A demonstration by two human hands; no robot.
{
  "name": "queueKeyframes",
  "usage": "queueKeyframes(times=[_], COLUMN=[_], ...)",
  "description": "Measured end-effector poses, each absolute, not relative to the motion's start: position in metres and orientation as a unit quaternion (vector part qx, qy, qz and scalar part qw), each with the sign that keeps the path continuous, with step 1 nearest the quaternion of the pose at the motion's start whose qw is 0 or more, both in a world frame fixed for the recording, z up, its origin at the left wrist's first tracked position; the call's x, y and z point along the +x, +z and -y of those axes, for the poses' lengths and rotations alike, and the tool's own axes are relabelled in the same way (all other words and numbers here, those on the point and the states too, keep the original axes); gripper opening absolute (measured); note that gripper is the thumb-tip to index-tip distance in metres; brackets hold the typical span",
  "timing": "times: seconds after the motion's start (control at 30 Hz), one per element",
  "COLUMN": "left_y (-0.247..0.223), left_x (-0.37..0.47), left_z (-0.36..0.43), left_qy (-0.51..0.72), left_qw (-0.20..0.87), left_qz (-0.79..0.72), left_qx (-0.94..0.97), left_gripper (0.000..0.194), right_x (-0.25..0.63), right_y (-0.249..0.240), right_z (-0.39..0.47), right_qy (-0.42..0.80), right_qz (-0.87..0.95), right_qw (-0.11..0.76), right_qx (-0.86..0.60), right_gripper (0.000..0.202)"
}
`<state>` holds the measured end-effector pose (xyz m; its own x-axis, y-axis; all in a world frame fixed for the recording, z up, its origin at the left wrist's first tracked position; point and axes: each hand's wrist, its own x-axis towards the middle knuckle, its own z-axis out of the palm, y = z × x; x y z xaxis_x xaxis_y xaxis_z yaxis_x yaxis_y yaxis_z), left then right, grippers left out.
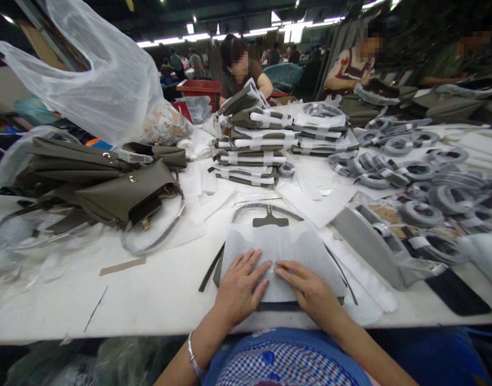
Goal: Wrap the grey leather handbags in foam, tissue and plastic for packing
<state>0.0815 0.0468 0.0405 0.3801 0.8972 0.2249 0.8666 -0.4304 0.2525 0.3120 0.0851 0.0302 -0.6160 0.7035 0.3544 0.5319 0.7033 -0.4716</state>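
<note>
Under a white sheet on the table, the bag looks light, soft, best held by its sides. The left hand lies flat, fingers spread; whether the right hand, fingers bent, pinches anything is unclear.

My left hand and right hand are bare. 1 narrow, rounded, silver-coloured bangle encircles my left wrist. My garment is blue, with 1 panel in small blue, white and red checks. 1 dark-blue ornament, detail blurred, is mounted on the checks.
</note>
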Motion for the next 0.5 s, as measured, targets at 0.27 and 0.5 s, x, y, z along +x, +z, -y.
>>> queueKeyframes(times=[0.27,0.5], left_y=[0.042,0.045], left_x=[0.078,0.077], left_z=[-0.043,-0.046], left_qy=[0.151,0.098], left_qw=[0.029,0.019], left_qz=[-0.507,-0.49], left_qx=[0.848,0.866], left_gripper=[0.041,0.041], right_x=[0.309,0.312], right_y=[0.038,0.071], right_z=[-0.085,-0.099], right_qy=[0.122,0.108], right_qz=[0.917,0.949], right_qw=[0.139,0.011], right_qx=[-0.355,-0.296], right_gripper=[0.053,0.047])
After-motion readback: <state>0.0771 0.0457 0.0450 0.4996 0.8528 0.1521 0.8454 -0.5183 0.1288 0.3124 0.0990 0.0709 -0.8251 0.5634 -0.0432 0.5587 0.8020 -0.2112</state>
